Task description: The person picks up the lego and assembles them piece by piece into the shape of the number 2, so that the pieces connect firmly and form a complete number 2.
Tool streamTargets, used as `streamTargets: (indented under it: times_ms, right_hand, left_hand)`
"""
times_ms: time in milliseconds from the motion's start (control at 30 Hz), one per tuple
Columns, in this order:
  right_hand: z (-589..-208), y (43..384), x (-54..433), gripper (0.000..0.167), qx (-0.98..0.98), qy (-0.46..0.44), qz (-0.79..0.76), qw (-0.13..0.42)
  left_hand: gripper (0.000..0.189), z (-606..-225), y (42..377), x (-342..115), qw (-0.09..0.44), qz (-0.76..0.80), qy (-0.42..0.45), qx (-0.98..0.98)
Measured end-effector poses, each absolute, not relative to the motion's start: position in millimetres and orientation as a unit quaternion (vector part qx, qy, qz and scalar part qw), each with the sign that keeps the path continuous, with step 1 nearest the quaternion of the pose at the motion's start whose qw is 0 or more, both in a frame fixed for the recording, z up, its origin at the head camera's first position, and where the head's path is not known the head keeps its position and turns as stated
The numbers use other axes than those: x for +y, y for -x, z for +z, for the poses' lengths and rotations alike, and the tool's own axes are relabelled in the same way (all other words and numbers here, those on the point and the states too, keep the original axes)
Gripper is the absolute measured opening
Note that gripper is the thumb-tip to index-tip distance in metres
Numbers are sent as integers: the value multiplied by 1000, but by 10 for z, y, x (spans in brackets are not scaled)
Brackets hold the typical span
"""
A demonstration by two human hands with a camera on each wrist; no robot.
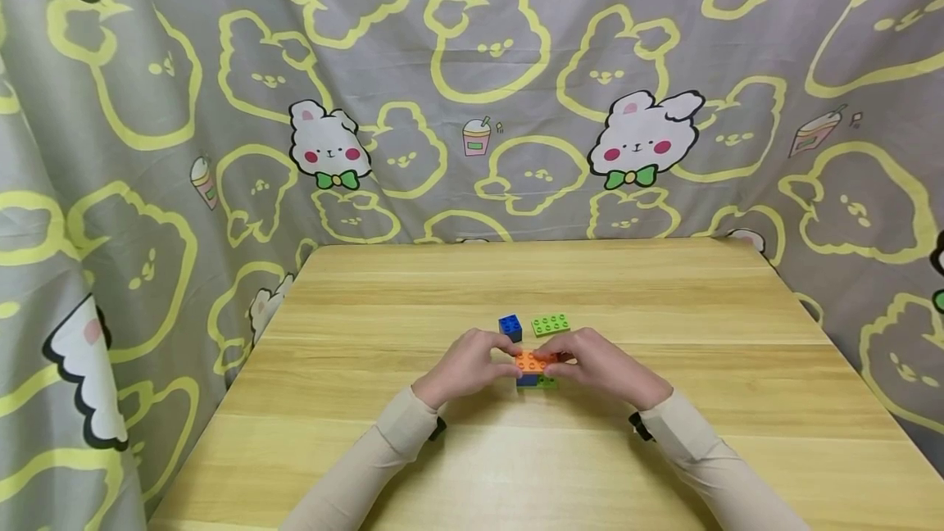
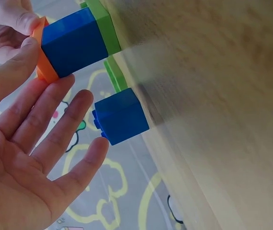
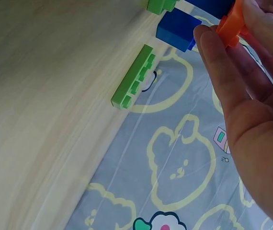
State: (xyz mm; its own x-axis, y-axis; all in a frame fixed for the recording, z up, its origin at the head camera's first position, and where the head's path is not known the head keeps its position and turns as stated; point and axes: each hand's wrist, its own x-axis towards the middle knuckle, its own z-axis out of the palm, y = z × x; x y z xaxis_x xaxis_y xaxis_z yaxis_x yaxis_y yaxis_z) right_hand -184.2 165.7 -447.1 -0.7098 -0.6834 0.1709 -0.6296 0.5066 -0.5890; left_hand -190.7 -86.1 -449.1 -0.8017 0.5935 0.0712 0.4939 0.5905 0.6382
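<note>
A flat orange toy building brick [image 1: 531,362] lies on top of a blue brick [image 2: 74,40], which stands on a flat green brick [image 2: 104,28]. My left hand [image 1: 472,367] pinches the left end of the orange brick between thumb and fingers, its ring and little fingers spread away. From the other side my right hand [image 1: 603,367] grips the right end of it. In the head view, the blue brick shows under the orange one's left part, with green studs bare to its right.
Behind the stack stand a loose blue brick [image 1: 510,327] and, to its right, a loose flat green brick [image 1: 551,324] with studs up. The wooden table [image 1: 516,465] ends at a patterned curtain [image 1: 472,187] along its back and sides.
</note>
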Motion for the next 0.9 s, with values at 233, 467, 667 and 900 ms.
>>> streamTargets:
  times_ms: [233,467,667,900]
  right_hand:
    - [-4464,1840,1650,23,871,371,-320,41]
    - [-4469,1827,1641,22,876,361,-317,42]
    - [-4471,1820,1648,24,880,346,-321,55]
    - [-4476,1821,1651,26,878,338,-332,67]
  left_hand:
    - [27,-4495,1915,-860,72,327,-309,890]
    - [26,-4488,1909,-860,75,317,-310,893]
    - [28,-4513,1911,-857,102,337,-306,884]
    - [26,-4559,1928,-882,160,404,-282,856]
